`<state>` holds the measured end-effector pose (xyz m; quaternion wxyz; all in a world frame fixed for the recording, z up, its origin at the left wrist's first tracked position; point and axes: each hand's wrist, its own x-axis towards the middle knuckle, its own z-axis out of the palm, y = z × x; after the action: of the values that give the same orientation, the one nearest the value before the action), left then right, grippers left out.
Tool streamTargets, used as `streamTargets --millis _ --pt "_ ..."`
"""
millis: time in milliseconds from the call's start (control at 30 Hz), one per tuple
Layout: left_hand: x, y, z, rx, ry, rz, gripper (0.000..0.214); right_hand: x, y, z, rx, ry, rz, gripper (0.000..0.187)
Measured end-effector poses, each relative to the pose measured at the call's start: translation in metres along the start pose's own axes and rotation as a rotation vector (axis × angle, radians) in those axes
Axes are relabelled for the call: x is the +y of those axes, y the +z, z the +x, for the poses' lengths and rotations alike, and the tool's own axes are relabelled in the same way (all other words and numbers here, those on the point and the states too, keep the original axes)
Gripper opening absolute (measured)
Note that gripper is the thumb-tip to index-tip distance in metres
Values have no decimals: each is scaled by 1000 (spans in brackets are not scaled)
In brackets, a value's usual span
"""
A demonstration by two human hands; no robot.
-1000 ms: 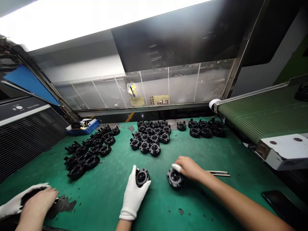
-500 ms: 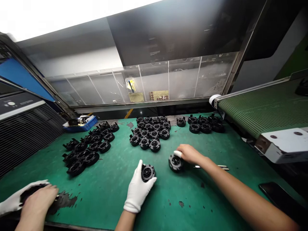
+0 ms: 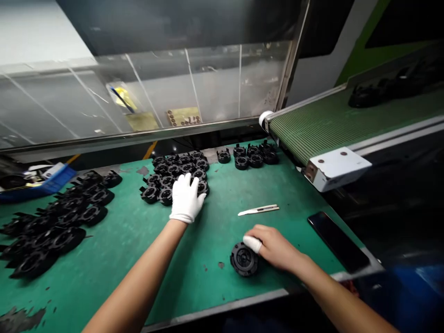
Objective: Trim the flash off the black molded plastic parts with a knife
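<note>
My left hand (image 3: 185,200), in a white glove, reaches out over the near edge of the middle cluster of black round parts (image 3: 173,178). Its fingers curl down over a part there, and the palm hides most of that part. My right hand (image 3: 277,249), bare with a white wrap on one fingertip, grips the side of a single black round part (image 3: 244,260) that rests on the green mat (image 3: 138,259) near the table's front edge.
A big heap of the same parts (image 3: 52,222) lies at the left, and a small group (image 3: 253,155) at the back. A craft knife (image 3: 258,210) and a black phone (image 3: 338,240) lie to the right. A green conveyor (image 3: 329,122) overhangs the right side. A blue tray (image 3: 52,181) sits far left.
My left hand moved forward with its part from the near mat to the middle cluster. My right hand drew its part towards the front edge. The view swung right, so the co-worker's hands left the frame.
</note>
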<state>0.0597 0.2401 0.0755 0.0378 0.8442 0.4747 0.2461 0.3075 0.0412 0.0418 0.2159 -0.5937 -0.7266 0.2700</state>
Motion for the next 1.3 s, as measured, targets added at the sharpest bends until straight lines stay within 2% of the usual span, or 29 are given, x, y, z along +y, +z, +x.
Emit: streamTargets --millis 100,167,267,333,433,567,700,800,867,967,1067,1200,1300 --pt "24 5 -48 -50 21 -56 57 31 -11 12 119 90 -53 43" --pt "48 10 -92 -173 64 -130 64 55 -17 22 168 135 -120 51" --pt "86 23 -144 -415 99 -330 108 78 -19 33 153 149 -198 39" --pt "104 32 -160 -473 73 -427 117 82 -17 32 124 143 -227 31" --pt "116 43 -161 -444 44 -478 107 76 -13 19 101 150 -244 27" --pt "114 40 -165 -322 35 -451 99 54 -13 -20 71 175 -188 22" --pt "98 27 -186 -124 -32 -341 97 17 -11 -64 -5 162 -72 15" --pt "83 24 -201 -67 -110 -310 101 -10 -3 -82 -41 143 -4 35" --pt "77 26 -207 -82 -144 -338 103 -23 5 -85 -54 71 -18 43" --pt "73 30 -210 -80 -146 -386 101 -34 18 -83 -107 -49 -86 40" --pt "73 30 -209 -64 -133 -397 97 -35 23 -78 -139 -77 -260 41" --pt "71 30 -209 -84 -117 -397 98 -24 12 -68 65 16 -530 46" --pt "69 31 -209 -85 -118 -413 98 -17 -1 -60 81 26 -433 46"
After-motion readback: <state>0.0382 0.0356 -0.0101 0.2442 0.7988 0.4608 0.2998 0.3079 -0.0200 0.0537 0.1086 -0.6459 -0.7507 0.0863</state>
